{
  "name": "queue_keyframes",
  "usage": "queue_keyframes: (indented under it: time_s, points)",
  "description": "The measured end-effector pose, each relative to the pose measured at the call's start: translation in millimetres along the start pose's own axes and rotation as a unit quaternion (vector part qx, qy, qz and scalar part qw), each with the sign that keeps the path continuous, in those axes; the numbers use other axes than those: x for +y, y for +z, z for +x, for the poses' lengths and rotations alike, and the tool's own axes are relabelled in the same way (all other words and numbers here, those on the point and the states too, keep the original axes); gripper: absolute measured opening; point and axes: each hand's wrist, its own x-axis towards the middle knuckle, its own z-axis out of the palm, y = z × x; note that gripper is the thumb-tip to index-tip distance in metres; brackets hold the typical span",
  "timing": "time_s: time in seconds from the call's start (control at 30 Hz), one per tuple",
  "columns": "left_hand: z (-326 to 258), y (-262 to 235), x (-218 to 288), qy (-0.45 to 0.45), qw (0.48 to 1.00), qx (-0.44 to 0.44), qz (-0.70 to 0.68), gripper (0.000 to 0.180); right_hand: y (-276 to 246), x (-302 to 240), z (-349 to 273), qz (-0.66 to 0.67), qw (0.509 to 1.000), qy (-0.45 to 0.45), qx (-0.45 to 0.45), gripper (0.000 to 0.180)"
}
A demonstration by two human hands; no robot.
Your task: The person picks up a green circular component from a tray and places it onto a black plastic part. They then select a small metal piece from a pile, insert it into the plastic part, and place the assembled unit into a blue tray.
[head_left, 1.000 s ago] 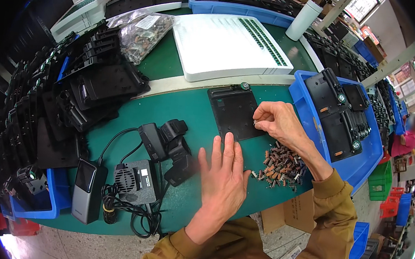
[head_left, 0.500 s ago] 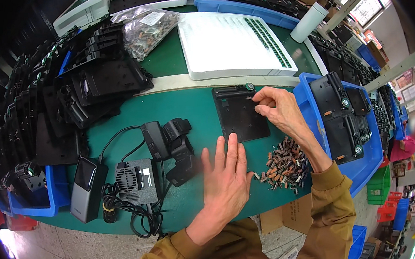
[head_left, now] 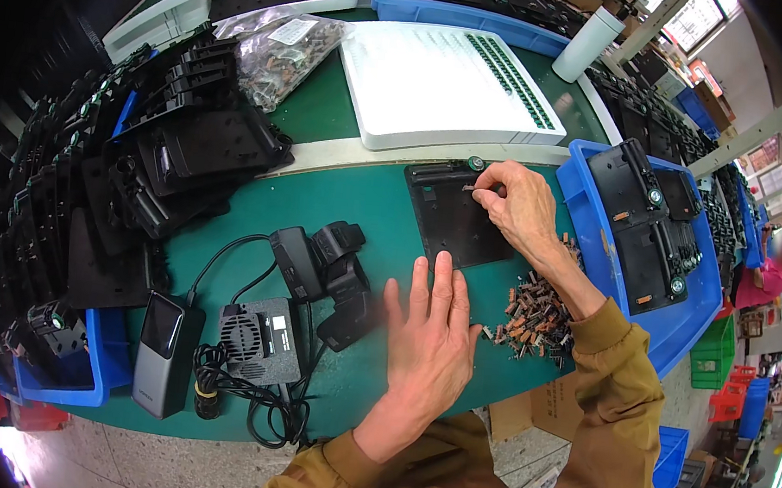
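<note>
A black plastic panel [head_left: 448, 226] lies flat on the green tabletop, with a round green-ringed piece at its far edge. My right hand [head_left: 520, 204] is over the panel's right side. Its thumb and forefinger are pinched on a small electronic part [head_left: 468, 188], held at the panel's surface; its exact kind is too small to tell. My left hand [head_left: 429, 336] rests with fingers stretched out and spread, fingertips at the panel's near edge, holding nothing. To the right, partly beneath my right forearm, is a loose heap of small orange, black and metal parts [head_left: 533, 317].
A blue bin [head_left: 696, 317] with similar panels stands right. Left are stacked black panels [head_left: 199, 153], a power bank [head_left: 165, 354], and a vented box [head_left: 262, 340] with cables. Behind are a white tray [head_left: 423, 89], a bag of parts [head_left: 281, 62] and a white bottle [head_left: 590, 43].
The view has shifted slightly. My right hand has turned a little and its fingers are drawn closer together over the panel. My left hand stays at the panel's near edge.
</note>
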Motion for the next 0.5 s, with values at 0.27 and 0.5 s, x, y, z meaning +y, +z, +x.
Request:
queue_keyframes:
  time_s: [0.27, 0.5]
  points:
    - [-0.2, -0.2, -0.2, -0.003, 1.0, 0.004, 0.004, 0.064, 1.4, -9.7, -0.5, 0.078, 0.996, 0.031, -0.018, 0.011]
    - [0.2, 0.3, 0.3, -0.004, 1.0, 0.002, 0.001, 0.064, 10.9, -2.0, -2.7, 0.018, 0.997, -0.067, 0.042, 0.013]
